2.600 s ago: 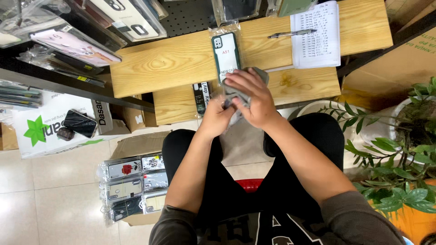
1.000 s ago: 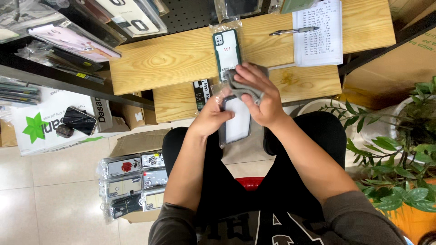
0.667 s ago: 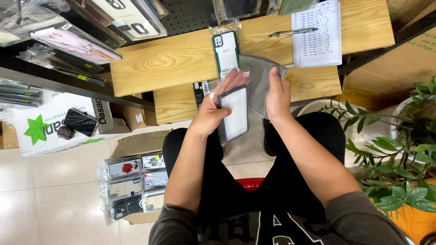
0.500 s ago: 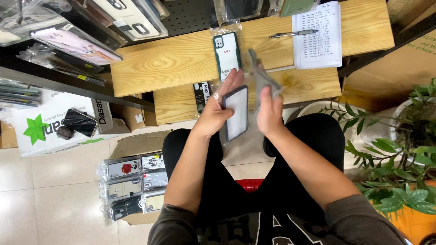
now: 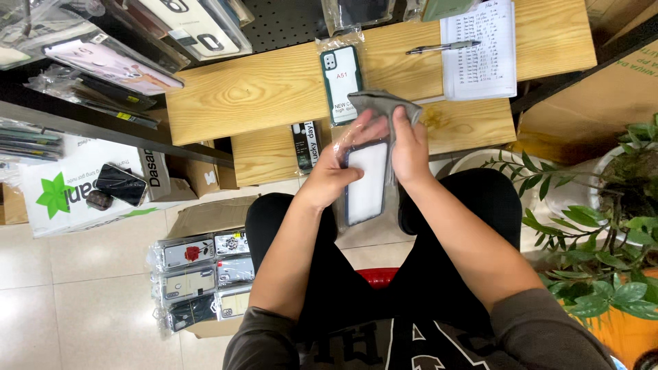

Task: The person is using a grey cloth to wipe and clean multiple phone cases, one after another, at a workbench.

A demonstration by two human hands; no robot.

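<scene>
Phone case [image 5: 366, 181], one of them, white-faced with a dark rim, sits inside a clear plastic sleeve [image 5: 343, 140] held above the person's lap, just off the near edge of the bench [image 5: 247, 92]. Left hand [image 5: 336, 171] has its fingers curled round the left side of the sleeve and case, clamped on. Right hand [image 5: 410, 147] lies along the right side, fingers nearly closed, pinching one grey case [image 5: 384, 103] at the top, which bends over the fingertips.

Out on the bench: one dark green-edged case in its packet [image 5: 340, 82] lies near the middle, right behind the hands. One pen [image 5: 442, 47] rests toward the far right, touching one sheet of handwritten paper [image 5: 480, 48]. On the lower wooden shelf [image 5: 264, 154], one dark narrow packet [image 5: 305, 145] lies just left of the hands.

Down on the floor at left, an open box holds a bundle of packed cases [image 5: 202, 277], too many to count surely. Further left, one white bag with a green star [image 5: 65, 195] carries two dark items. A leafy plant [image 5: 603, 226] stands at right.
</scene>
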